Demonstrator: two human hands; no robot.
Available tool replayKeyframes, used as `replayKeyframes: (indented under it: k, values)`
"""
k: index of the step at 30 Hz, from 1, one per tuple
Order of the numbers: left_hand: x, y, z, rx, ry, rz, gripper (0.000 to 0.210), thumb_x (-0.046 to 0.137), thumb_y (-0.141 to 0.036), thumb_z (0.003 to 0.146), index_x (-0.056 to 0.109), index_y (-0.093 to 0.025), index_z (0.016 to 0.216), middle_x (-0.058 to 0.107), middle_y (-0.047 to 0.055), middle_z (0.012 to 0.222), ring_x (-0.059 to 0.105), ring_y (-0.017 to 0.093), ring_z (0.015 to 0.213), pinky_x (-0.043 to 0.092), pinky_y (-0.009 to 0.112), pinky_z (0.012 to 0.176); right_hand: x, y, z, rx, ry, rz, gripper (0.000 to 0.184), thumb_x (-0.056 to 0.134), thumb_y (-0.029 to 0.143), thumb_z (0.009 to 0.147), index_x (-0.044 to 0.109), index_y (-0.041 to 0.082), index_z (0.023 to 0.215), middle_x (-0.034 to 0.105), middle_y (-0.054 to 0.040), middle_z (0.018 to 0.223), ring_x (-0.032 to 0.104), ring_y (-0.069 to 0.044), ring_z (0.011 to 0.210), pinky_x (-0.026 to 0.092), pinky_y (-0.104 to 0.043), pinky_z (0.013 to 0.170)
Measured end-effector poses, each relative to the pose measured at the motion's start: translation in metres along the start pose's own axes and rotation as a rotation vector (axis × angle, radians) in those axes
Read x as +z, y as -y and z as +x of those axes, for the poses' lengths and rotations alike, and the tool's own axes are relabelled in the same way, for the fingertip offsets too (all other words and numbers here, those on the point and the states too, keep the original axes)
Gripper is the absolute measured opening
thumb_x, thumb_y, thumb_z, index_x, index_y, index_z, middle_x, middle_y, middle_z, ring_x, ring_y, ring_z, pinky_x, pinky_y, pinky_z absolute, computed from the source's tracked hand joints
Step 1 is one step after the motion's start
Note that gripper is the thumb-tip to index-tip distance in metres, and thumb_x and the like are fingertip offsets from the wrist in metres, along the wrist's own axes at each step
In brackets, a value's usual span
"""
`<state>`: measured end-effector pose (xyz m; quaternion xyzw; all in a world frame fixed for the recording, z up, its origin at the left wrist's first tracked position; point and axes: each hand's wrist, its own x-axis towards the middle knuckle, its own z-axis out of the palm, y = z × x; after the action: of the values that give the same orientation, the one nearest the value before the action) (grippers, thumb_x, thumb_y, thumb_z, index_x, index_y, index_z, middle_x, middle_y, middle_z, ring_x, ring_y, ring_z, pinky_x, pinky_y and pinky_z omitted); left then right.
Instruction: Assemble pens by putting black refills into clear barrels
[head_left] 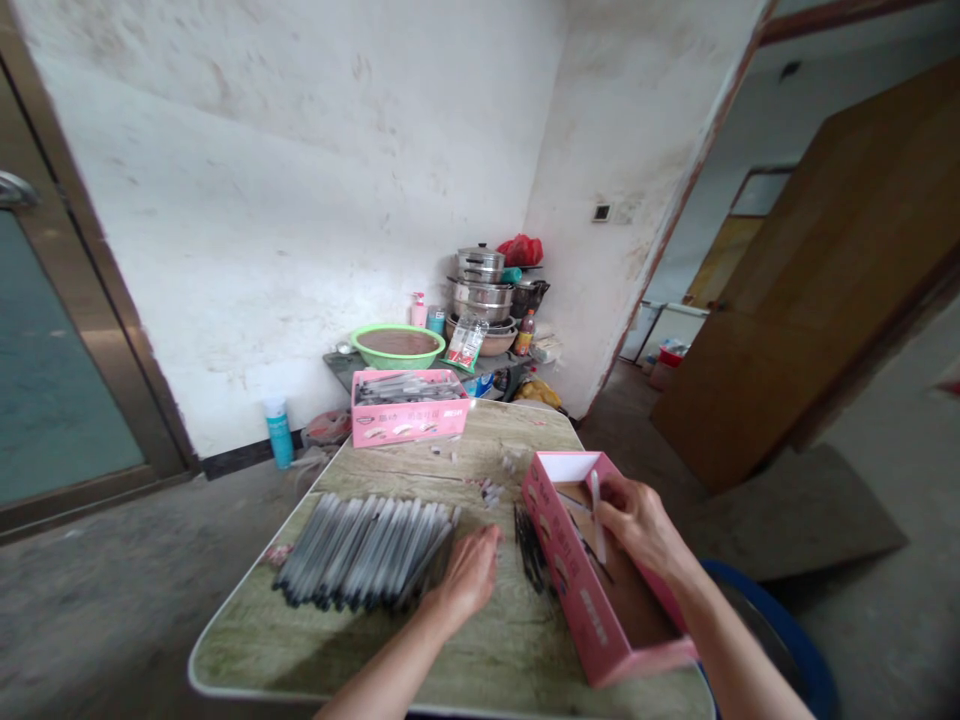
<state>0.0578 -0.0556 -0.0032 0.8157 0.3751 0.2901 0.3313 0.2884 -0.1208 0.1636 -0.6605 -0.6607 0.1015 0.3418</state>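
Note:
My right hand [643, 522] pinches a translucent pen barrel [598, 515] above the open pink box [622, 650] on the right. Inside that box lie a few thin dark sticks that look like pen refills. My left hand [471, 572] is closed over the table, just right of a wide row of clear pens [367, 548] with dark tips; what its fingers hold, if anything, is hidden. Between the left hand and the right box rests a small bundle of thin black sticks [531, 548]. Farther back stands a second pink box [409, 425], filled with pens.
Small pale pieces [489, 492] are scattered on the wood-patterned table [420, 665]. Behind it, a low shelf carries a green basin [397, 362], stacked steel pots [480, 297] and bottles. A blue tub [814, 670] is on the floor at right, near a wooden door [817, 270].

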Motion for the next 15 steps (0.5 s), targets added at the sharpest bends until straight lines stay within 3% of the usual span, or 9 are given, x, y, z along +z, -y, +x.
replayKeyframes:
  k: [3,6,10,15]
  values:
    - [-0.005,0.01,0.01,-0.023,-0.078,-0.277,0.031,0.051,-0.007,0.077,0.064,-0.017,0.103,0.065,0.007,0.088,0.059,0.02,0.082,0.042,0.032,0.077,0.021,0.038,-0.017,-0.006,-0.112,0.331,0.012,0.054,0.025,0.076,0.055,0.016,0.067,0.052,0.0032,0.059,0.047,-0.011,0.054,0.035,-0.02,0.049]
    - [-0.011,0.016,0.014,-0.079,-0.078,-0.717,0.024,0.059,-0.017,0.076,0.065,-0.016,0.1,0.063,0.004,0.082,0.055,0.015,0.07,0.041,0.026,0.065,0.06,0.055,-0.03,0.026,-0.23,0.526,0.016,0.059,0.031,0.078,0.058,0.015,0.072,0.055,0.002,0.062,0.049,-0.012,0.056,0.038,-0.02,0.05]
    - [-0.017,0.015,0.009,-0.101,-0.149,-1.077,0.028,0.069,-0.022,0.073,0.066,-0.015,0.099,0.062,0.004,0.091,0.054,0.013,0.074,0.042,0.023,0.067,0.105,0.047,-0.028,0.181,-0.447,0.609,0.023,0.062,0.037,0.079,0.06,0.015,0.077,0.058,0.0018,0.059,0.049,-0.011,0.047,0.039,-0.02,0.044]
    - [-0.019,0.005,0.003,-0.077,-0.131,-1.234,0.023,0.07,-0.018,0.069,0.063,-0.016,0.091,0.057,0.0,0.081,0.05,0.01,0.067,0.04,0.022,0.062,0.118,0.033,-0.013,0.259,-0.577,0.685,0.018,0.059,0.035,0.079,0.057,0.017,0.077,0.059,0.0026,0.057,0.052,-0.011,0.044,0.041,-0.019,0.04]
